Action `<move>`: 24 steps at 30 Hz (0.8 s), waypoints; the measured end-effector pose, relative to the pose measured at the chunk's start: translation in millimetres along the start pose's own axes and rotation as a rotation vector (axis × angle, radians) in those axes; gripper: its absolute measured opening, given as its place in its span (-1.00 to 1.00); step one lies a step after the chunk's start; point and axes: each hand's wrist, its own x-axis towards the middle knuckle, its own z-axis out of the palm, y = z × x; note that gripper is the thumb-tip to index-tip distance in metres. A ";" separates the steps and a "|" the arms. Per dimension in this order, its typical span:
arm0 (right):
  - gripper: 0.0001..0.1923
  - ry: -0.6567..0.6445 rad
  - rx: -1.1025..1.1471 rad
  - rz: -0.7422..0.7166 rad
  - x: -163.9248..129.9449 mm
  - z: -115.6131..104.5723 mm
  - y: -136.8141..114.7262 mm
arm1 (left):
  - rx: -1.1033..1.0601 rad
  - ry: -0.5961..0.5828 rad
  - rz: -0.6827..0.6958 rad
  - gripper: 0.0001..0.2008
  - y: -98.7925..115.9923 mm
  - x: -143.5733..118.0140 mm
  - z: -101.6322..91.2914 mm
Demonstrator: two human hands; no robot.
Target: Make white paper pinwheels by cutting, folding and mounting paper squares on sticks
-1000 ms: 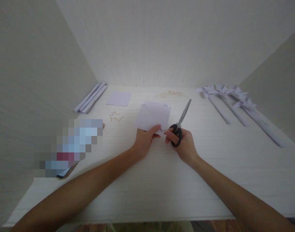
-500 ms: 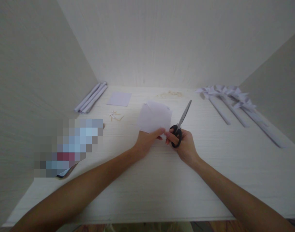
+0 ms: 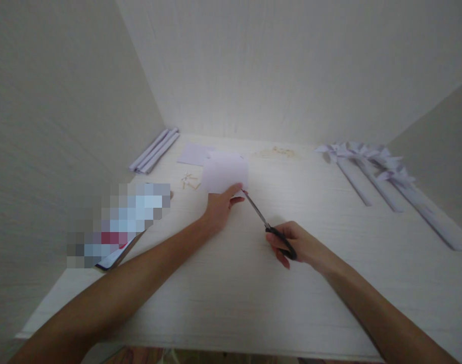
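A white square sheet of paper (image 3: 225, 171) is pinched along its near edge by my left hand (image 3: 220, 208), thumb on top. My right hand (image 3: 297, 242) grips black-handled scissors (image 3: 258, 210) by the finger loops. Their blades point away and to the left, with the tips at the paper's near right corner, close to my left thumb. Whether the tips have the paper between them I cannot tell. Slight marks or cuts show near the paper's far corners.
Behind the held sheet lies another paper square (image 3: 192, 153). Small sticks (image 3: 190, 180) are scattered left of it. Rolled paper tubes (image 3: 155, 150) rest at the far left, a partly blurred phone (image 3: 128, 227) nearer. Paper pinwheels on sticks (image 3: 390, 174) lie at the right, wood bits (image 3: 282, 151) at the back.
My right hand has moved back toward me and turned the scissors, so the blades now point left at the paper. The paper and my left hand have shifted left.
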 end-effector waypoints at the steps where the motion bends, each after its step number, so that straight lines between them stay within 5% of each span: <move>1: -0.57 0.005 -0.002 0.015 0.2 0.6 -0.2 | 0.000 0.005 -0.002 -0.86 -0.1 -0.2 0.3; 24: -0.57 0.074 -0.008 0.043 1.7 1.5 2.1 | 0.023 -0.043 0.012 -0.89 2.3 -4.0 1.4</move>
